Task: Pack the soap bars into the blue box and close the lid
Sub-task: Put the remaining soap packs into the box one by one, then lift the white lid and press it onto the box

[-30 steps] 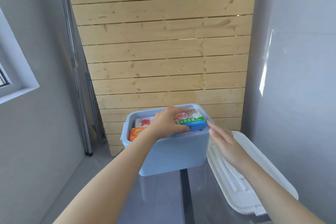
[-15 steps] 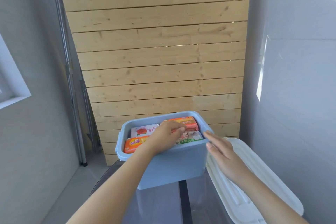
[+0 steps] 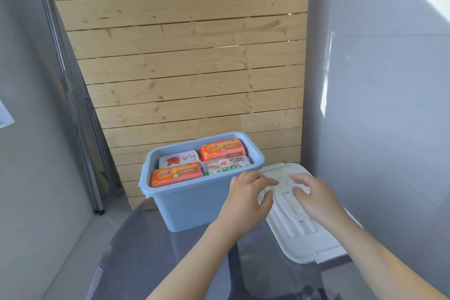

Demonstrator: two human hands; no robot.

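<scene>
Blue box (image 3: 194, 200) sat open on the glass bench (image 3: 151, 251), hard up near the wooden slat wall (image 3: 185, 68). Four soap bars packed snug inside: orange soap bar at front left (image 3: 176, 174), rose-printed white soap bar behind it (image 3: 179, 160), second orange soap bar at back right (image 3: 222, 150), green-and-white soap bar at front right (image 3: 226, 165). All lay flat, label up, tops just under the rim. White lid (image 3: 304, 224) lay flat on the bench, just beside the box on its right (ribbed face up, far corner touching or nearly touching the box rim, hard to tell which). Left hand (image 3: 248, 198) reached across in front of the box's right corner, fingers spread, thumb and fingertips over the lid's near-left edge. Grip loose and spread, wrapped around nothing. Right hand (image 3: 314, 196) rested palm-down over the middle of the lid, fingers splayed, likewise pinching nothing. Contact with the plastic could not be told for sure. Both bare forearms came up from the bottom edge. Grey walls on either side, a sunlit patch on the right one.
</scene>
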